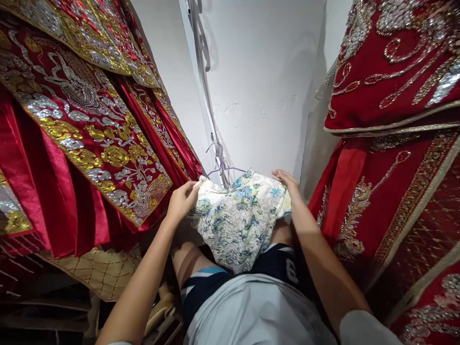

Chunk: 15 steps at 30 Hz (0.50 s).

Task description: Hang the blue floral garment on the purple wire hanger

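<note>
A white garment with a blue and green floral pattern [237, 225] hangs in front of me on a thin purple wire hanger [222, 166], its hook by a white metal upright. My left hand [182, 201] pinches the garment's left shoulder edge between thumb and fingers. At the opposite shoulder, my right hand [285, 179] lies along the top edge with its fingers stretched out and close together, touching the fabric.
Red garments with gold and silver sequins [115, 139] hang on the left. More red beaded garments [391, 86] hang on the right. A white wall [262, 86] with the metal upright [203, 91] stands ahead. Wooden pieces [161, 311] lie low at the left.
</note>
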{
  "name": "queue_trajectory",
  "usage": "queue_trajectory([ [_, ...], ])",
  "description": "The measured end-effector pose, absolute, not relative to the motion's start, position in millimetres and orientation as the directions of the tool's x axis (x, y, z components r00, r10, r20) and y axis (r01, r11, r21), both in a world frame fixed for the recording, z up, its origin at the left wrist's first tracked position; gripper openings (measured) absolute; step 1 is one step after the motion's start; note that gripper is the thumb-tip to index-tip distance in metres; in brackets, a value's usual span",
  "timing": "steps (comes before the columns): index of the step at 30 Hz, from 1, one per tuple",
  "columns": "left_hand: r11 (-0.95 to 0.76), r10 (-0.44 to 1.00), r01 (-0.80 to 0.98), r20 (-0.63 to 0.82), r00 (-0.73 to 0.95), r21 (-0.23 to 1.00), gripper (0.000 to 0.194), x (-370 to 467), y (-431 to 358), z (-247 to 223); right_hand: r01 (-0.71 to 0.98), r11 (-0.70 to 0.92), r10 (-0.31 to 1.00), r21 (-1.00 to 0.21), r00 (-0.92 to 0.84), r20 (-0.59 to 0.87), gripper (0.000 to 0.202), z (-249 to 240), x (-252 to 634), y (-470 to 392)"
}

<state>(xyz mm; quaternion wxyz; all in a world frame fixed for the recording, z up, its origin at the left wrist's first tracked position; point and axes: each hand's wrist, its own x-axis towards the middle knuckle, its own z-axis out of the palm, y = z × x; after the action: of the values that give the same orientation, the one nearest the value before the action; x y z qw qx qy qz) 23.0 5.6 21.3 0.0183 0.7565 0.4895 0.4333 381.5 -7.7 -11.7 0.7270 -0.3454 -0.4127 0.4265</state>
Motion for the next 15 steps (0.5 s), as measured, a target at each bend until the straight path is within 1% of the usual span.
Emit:
queue_trajectory([
  [2,-0.480,0.772,0.729,0.630,0.087,0.488,0.038,15,4,12,-0.360,0.380,0.920,-0.852,0.242,0.308,0.038,-9,385,-14],
  [4,-0.460,0.765,0.695,0.645,-0.006,0.552,0.037,10,5,6,-0.353,0.337,0.942,-0.873,0.132,0.310,0.036,-5,385,-24],
  [5,-0.468,0.749,0.663,0.660,-0.053,0.584,0.036,9,6,6,-0.345,0.317,0.948,-0.883,0.080,0.309,0.037,-1,384,-29],
  [7,-0.518,0.705,0.587,0.699,-0.119,0.622,0.033,13,9,12,-0.360,0.316,0.946,-0.878,0.050,0.320,0.040,10,383,-35],
  [9,-0.581,0.664,0.535,0.738,-0.125,0.613,0.030,22,11,26,-0.428,0.352,0.934,-0.833,0.103,0.342,0.038,23,385,-35],
  [11,-0.612,0.645,0.531,0.758,-0.093,0.586,0.029,32,12,42,-0.500,0.385,0.922,-0.775,0.178,0.343,0.035,32,386,-31],
  [15,-0.587,0.651,0.635,0.759,0.002,0.502,0.031,45,16,59,-0.615,0.369,0.929,-0.697,0.213,0.303,0.032,31,382,-25],
])
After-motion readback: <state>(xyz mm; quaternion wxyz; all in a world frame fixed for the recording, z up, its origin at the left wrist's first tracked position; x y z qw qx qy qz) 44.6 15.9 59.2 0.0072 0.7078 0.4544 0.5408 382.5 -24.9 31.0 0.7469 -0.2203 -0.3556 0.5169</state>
